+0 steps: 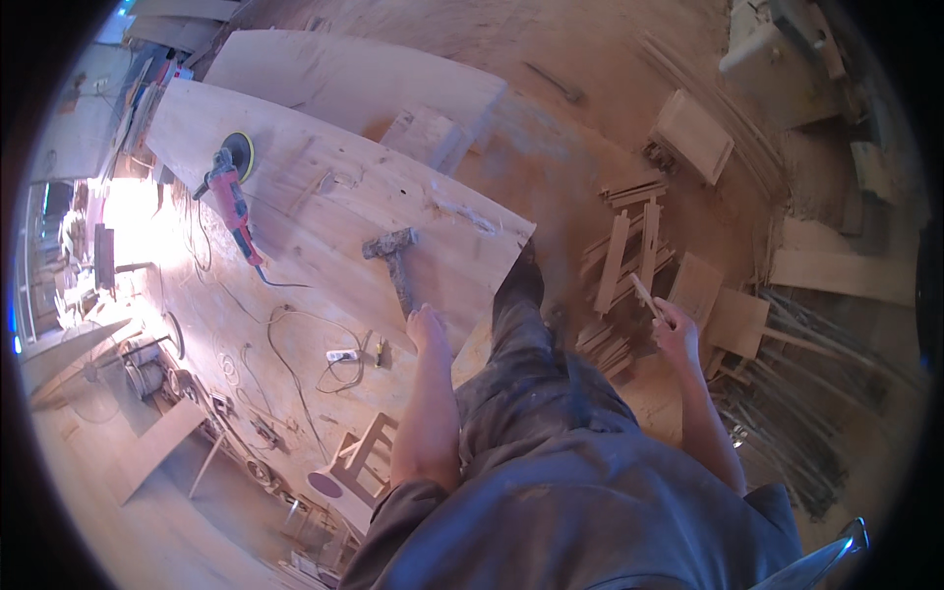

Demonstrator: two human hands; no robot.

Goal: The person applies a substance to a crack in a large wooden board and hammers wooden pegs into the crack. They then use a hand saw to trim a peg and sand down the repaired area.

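The left hand (427, 324) has its fingers closed on the near end of the hammer (395, 258) handle; the long axis runs far-left, head resting on the plywood tabletop (324, 197). The right hand (674, 329), well apart, pinches a thin wooden stick (644, 295).

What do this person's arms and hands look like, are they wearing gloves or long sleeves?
No gloves: both the left hand and the right hand are bare, and so are the forearms up past the elbows. The grey-blue shirt has short sleeves that end near the upper arms. No watch, ring or wristband can be seen. The trousers look dark and dusty.
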